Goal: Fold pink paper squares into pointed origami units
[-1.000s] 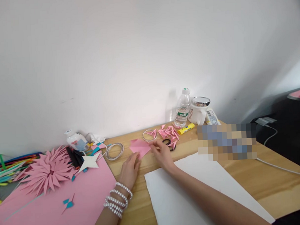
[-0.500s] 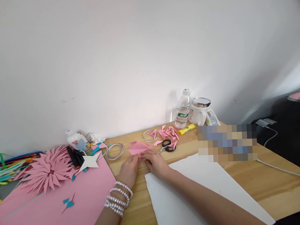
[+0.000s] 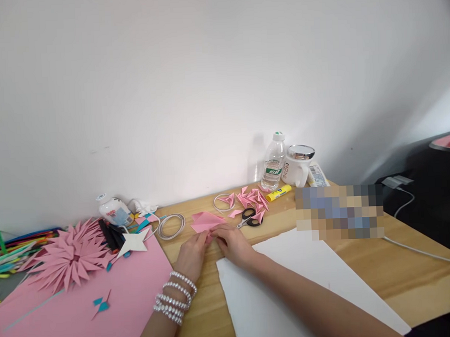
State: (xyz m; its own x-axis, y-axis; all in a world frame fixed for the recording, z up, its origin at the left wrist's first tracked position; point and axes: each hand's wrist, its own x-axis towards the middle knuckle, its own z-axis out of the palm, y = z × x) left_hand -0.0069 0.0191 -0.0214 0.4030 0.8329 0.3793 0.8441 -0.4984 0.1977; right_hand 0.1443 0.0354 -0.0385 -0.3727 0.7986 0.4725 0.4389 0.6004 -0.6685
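Pink paper [image 3: 206,221] lies mid-frame, just beyond both hands. Left hand [image 3: 191,254] and right hand [image 3: 233,243] pinch its near edge, equally close.

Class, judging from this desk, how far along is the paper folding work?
Done: a large pink paper flower and a pile of folded pink pieces. In hand: left hand and right hand press a pink paper square. Left: the pink sheet remains unfolded.

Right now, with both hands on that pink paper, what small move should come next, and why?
Probably press the fold flat with the right hand while the left hand pins the pink paper to the wooden table. Both hands meet at its near edge, and the piece looks only partly creased.
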